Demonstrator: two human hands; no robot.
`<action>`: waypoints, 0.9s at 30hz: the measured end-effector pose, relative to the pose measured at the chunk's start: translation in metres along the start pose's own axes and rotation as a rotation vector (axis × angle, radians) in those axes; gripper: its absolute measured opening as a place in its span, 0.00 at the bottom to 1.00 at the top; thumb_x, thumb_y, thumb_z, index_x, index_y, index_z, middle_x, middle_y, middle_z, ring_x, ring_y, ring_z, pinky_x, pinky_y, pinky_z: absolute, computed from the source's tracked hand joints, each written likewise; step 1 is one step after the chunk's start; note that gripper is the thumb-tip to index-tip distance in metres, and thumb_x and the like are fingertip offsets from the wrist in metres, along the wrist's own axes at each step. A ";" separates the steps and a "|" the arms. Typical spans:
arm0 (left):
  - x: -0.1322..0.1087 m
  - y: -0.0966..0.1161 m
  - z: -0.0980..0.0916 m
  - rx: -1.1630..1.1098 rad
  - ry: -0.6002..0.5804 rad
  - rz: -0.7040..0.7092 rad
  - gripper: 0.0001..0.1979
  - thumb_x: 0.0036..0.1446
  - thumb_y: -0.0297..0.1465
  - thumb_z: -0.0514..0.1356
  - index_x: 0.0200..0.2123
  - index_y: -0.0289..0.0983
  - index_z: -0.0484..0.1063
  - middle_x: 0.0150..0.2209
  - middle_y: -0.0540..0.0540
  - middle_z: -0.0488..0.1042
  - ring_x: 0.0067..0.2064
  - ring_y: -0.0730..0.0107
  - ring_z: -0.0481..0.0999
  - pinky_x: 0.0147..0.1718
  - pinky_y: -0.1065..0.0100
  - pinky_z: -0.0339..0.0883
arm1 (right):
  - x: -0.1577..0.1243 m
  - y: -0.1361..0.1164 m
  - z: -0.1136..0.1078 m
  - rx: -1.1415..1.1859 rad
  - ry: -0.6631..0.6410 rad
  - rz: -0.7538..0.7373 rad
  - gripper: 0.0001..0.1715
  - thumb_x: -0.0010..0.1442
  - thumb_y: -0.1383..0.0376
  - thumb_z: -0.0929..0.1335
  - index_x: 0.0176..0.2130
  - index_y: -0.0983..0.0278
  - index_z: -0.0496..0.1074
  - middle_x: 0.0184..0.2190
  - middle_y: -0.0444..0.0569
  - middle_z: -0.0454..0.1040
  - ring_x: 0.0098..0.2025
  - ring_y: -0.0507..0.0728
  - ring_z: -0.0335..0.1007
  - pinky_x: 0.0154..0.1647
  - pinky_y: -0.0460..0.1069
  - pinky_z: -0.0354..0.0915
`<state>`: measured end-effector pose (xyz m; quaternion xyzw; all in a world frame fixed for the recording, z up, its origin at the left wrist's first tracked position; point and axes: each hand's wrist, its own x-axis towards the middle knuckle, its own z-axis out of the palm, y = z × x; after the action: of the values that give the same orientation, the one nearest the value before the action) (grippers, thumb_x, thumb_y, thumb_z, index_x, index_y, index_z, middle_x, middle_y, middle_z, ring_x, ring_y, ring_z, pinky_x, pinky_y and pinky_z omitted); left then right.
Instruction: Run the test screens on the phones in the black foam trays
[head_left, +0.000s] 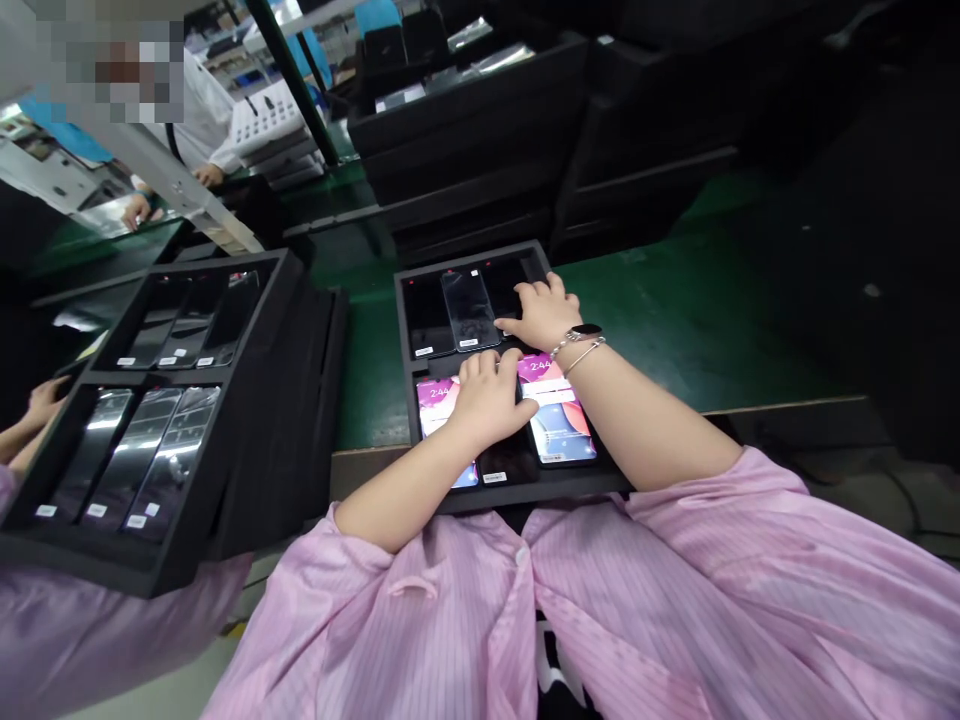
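In front of me a black foam tray (409, 350) holds smartphones in two rows. The near row has a lit phone (438, 393) at left, a dark-screened phone (501, 455) in the middle and another lit phone (562, 425) at right, both lit screens reading 2:44. My left hand (487, 398) lies over the middle one, fingers outstretched and thumb apart. Over the far row's right phone (506, 275), my right hand (547, 313) spreads its thumb and fingers; its fingertip contact is partly hidden. Two dark phones, a left one (429, 315) and a middle one (471, 310), fill out that row.
At left, another black tray (247, 370) of dark phones rests on stacked trays. Tall black tray stacks (465, 150) stand behind on the green bench (637, 300). A person in white (202, 110) works across the bench; another person's hand (45, 400) shows at far left.
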<state>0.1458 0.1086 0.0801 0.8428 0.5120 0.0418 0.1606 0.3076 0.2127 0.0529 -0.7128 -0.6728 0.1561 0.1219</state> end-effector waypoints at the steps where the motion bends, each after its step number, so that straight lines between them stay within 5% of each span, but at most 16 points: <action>1: -0.001 0.001 0.003 -0.006 -0.009 -0.015 0.35 0.60 0.38 0.64 0.69 0.36 0.64 0.59 0.34 0.70 0.62 0.42 0.69 0.67 0.48 0.60 | 0.001 0.000 -0.001 0.018 0.000 0.010 0.43 0.67 0.48 0.73 0.70 0.68 0.65 0.71 0.67 0.63 0.79 0.79 0.38 0.70 0.77 0.54; 6: 0.004 -0.007 0.002 -0.093 -0.029 0.019 0.31 0.63 0.38 0.63 0.67 0.37 0.65 0.61 0.36 0.71 0.65 0.45 0.68 0.70 0.48 0.58 | 0.001 0.001 -0.005 0.069 -0.024 0.016 0.38 0.66 0.52 0.75 0.67 0.68 0.68 0.70 0.69 0.64 0.77 0.80 0.40 0.69 0.79 0.54; 10: 0.038 -0.042 -0.027 -0.047 0.129 -0.044 0.30 0.67 0.39 0.62 0.69 0.39 0.65 0.71 0.37 0.65 0.76 0.47 0.59 0.79 0.41 0.37 | 0.000 0.001 -0.006 0.067 -0.024 -0.004 0.40 0.68 0.55 0.73 0.70 0.70 0.64 0.71 0.71 0.62 0.78 0.78 0.38 0.71 0.77 0.52; 12: 0.058 -0.065 -0.043 0.036 0.085 -0.109 0.38 0.66 0.44 0.65 0.73 0.36 0.61 0.78 0.34 0.56 0.81 0.42 0.48 0.79 0.41 0.31 | 0.001 0.000 -0.008 0.061 -0.020 0.003 0.44 0.67 0.55 0.74 0.72 0.69 0.61 0.74 0.70 0.59 0.79 0.77 0.37 0.72 0.78 0.52; 15: 0.078 -0.090 -0.053 0.125 -0.129 -0.139 0.53 0.60 0.53 0.69 0.78 0.33 0.53 0.81 0.31 0.45 0.82 0.33 0.41 0.79 0.40 0.39 | 0.000 -0.005 -0.013 0.050 -0.014 0.018 0.49 0.62 0.55 0.76 0.73 0.67 0.59 0.77 0.70 0.52 0.79 0.77 0.39 0.70 0.80 0.56; 18: 0.087 -0.100 -0.052 0.225 -0.110 -0.149 0.56 0.58 0.57 0.68 0.80 0.37 0.50 0.82 0.33 0.44 0.82 0.29 0.42 0.78 0.37 0.42 | -0.002 -0.014 -0.016 0.027 0.024 -0.018 0.47 0.60 0.58 0.77 0.72 0.64 0.62 0.79 0.66 0.49 0.80 0.76 0.39 0.72 0.82 0.51; 23: 0.105 -0.105 -0.050 0.191 0.044 -0.203 0.37 0.68 0.57 0.55 0.73 0.46 0.67 0.80 0.41 0.55 0.81 0.35 0.48 0.78 0.37 0.42 | 0.000 -0.031 -0.011 -0.023 0.039 -0.126 0.22 0.69 0.65 0.68 0.59 0.65 0.76 0.79 0.62 0.50 0.82 0.70 0.33 0.78 0.79 0.35; 27: 0.119 -0.109 -0.051 0.153 0.167 -0.219 0.27 0.72 0.34 0.48 0.69 0.42 0.71 0.75 0.43 0.66 0.77 0.47 0.60 0.79 0.41 0.46 | -0.002 -0.040 -0.002 -0.023 0.010 -0.125 0.29 0.74 0.53 0.67 0.62 0.71 0.74 0.78 0.69 0.52 0.81 0.74 0.38 0.78 0.78 0.35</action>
<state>0.0972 0.2706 0.0827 0.7854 0.6140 0.0549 0.0566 0.2717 0.2133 0.0700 -0.6713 -0.7173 0.1370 0.1264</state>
